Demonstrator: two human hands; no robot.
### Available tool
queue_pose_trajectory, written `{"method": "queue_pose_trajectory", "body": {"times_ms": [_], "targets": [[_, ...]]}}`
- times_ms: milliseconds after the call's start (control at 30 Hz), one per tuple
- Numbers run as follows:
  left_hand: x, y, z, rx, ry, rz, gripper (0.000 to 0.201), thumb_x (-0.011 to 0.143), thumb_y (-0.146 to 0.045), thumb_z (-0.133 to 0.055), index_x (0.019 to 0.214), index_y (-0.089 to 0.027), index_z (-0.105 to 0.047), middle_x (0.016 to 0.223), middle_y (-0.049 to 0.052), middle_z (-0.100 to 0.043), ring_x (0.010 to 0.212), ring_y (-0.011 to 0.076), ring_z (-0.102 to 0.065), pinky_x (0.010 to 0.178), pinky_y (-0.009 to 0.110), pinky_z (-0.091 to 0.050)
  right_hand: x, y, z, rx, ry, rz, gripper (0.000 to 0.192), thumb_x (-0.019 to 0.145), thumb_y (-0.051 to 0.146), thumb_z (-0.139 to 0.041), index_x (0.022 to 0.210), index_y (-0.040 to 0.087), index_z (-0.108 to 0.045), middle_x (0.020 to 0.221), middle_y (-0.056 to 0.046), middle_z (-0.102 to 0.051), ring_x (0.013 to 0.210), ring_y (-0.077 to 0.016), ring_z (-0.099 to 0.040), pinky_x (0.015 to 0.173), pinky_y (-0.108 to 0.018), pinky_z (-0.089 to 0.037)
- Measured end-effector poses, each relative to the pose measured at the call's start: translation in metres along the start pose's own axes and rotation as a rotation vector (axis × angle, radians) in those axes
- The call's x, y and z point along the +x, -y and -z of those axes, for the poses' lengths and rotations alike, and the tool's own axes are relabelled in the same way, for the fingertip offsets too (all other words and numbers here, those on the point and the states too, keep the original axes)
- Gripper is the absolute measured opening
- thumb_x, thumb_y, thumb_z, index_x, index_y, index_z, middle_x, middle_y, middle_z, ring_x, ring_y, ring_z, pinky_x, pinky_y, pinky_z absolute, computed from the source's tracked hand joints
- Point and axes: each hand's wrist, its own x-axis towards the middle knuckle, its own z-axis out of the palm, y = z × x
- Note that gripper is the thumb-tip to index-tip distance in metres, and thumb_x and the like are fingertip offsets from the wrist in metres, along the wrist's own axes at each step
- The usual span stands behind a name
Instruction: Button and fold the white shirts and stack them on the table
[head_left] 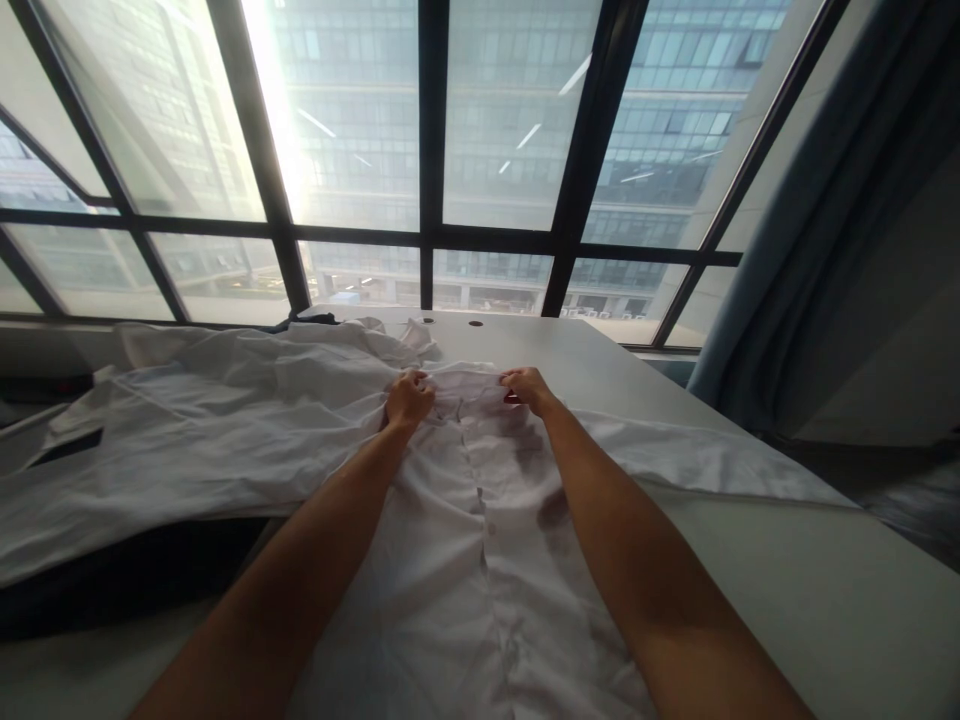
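The head view looks down along two bare forearms that reach forward over a white button-up shirt (pixel 480 520). The shirt lies flat on a pale table (pixel 787 590), front side up, with its button placket running straight away from the viewer between the arms. The collar (pixel 466 378) sits at the far end of the shirt, near the middle of the table.

The left hand (pixel 409 398) is closed on the cloth at the left side of the collar, fingers curled down and pinching the fabric. The right hand (pixel 527 387) is closed in the same way on the right side of the collar, its fingertips pressed into the cloth. The two hands sit level with each other, near but apart, with the top of the placket between them.

One sleeve (pixel 712 455) of the shirt stretches out flat to the right across the table. To the left, a rumpled heap of more white garments (pixel 202 420) lies just beside the shirt and partly touches it. Under the near edge of this heap a dark cloth (pixel 127 580) shows.

Beyond the table stands a large window (pixel 427 200) with dark frames, and a blue-grey curtain (pixel 810 250) hangs at the right.
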Motion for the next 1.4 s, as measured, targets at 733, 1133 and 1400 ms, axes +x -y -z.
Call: {"method": "queue_pose_trajectory", "body": {"times_ms": [733, 1133, 1400], "targets": [[0.019, 0.010, 0.016, 0.145, 0.067, -0.325, 0.032, 0.099, -0.034, -0.044, 0.094, -0.019, -0.072, 0.106, 0.007, -0.067, 0.096, 0.0203, -0.063, 0.086, 0.028, -0.046, -0.011, 0.003, 0.020, 0.394, 0.220, -0.210, 0.052, 0.059, 0.013, -0.050, 0.110, 0.017, -0.056, 0.068, 0.000, -0.054, 0.055, -0.0156, -0.053, 0.051, -0.026, -0.044], [0.017, 0.013, 0.008, 0.045, 0.152, -0.405, 0.016, 0.079, -0.028, -0.070, 0.092, -0.019, -0.072, 0.097, 0.004, -0.066, 0.087, 0.0183, -0.062, 0.084, 0.030, -0.049, -0.014, 0.003, 0.020, 0.478, 0.296, -0.013, 0.049, 0.056, -0.002, -0.054, 0.100, 0.021, -0.056, 0.085, 0.000, -0.064, 0.073, -0.0130, -0.062, 0.069, -0.025, -0.053], [0.020, 0.009, 0.017, 0.118, 0.103, -0.342, 0.014, 0.085, -0.027, -0.065, 0.094, -0.022, -0.074, 0.096, 0.004, -0.074, 0.093, 0.0206, -0.065, 0.085, 0.028, -0.048, -0.013, 0.000, 0.024, 0.439, 0.259, 0.011, 0.047, 0.062, -0.003, -0.059, 0.104, 0.019, -0.059, 0.084, 0.000, -0.067, 0.072, -0.0119, -0.062, 0.064, -0.022, -0.049]]}}
